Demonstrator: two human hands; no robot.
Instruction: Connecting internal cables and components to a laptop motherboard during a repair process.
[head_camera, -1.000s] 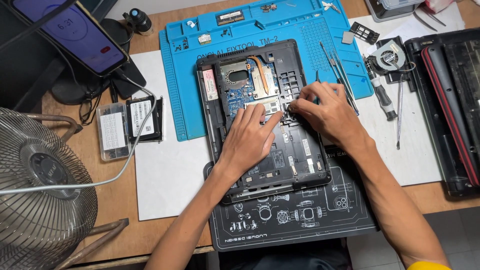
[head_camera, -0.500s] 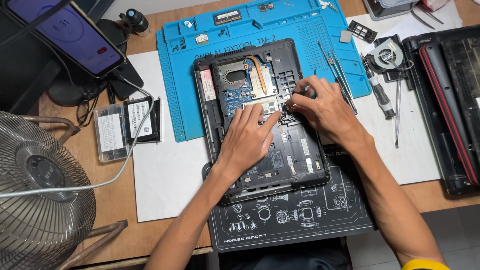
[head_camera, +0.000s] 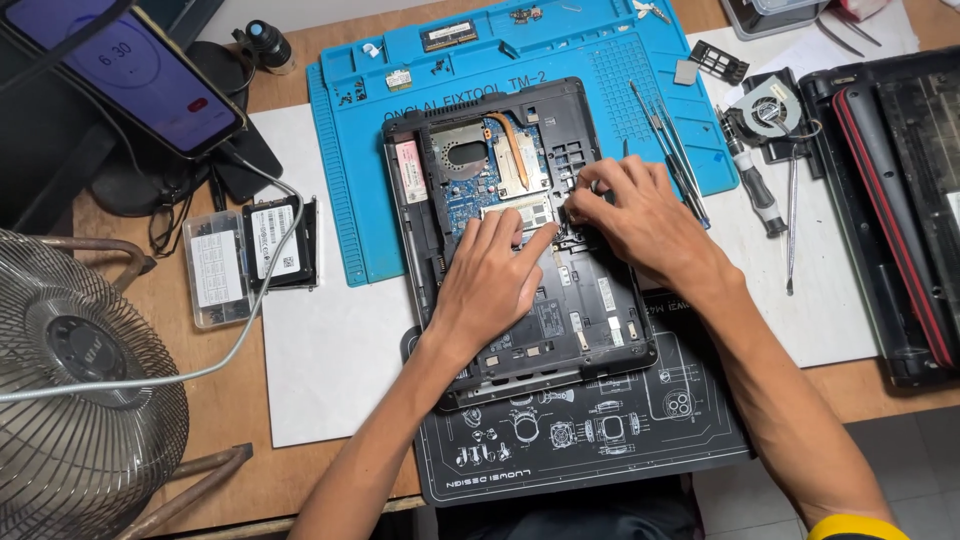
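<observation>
Head view, opened laptop (head_camera: 600, 330) long axis toward viewer, left hand (head_camera: 490, 285) flat on it, right hand (head_camera: 640, 215) pinching inside.

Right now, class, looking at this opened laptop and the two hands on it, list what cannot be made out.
- Head view: whatever the right hand pinches is hidden under its fingers.
- The left hand covers the middle of the laptop.
- The small parts on the blue mat are too tiny to tell.
- The fan is cut off by the left edge.

Wooden desk (head_camera: 200, 400), grey tiled floor (head_camera: 900, 450), even light
</observation>
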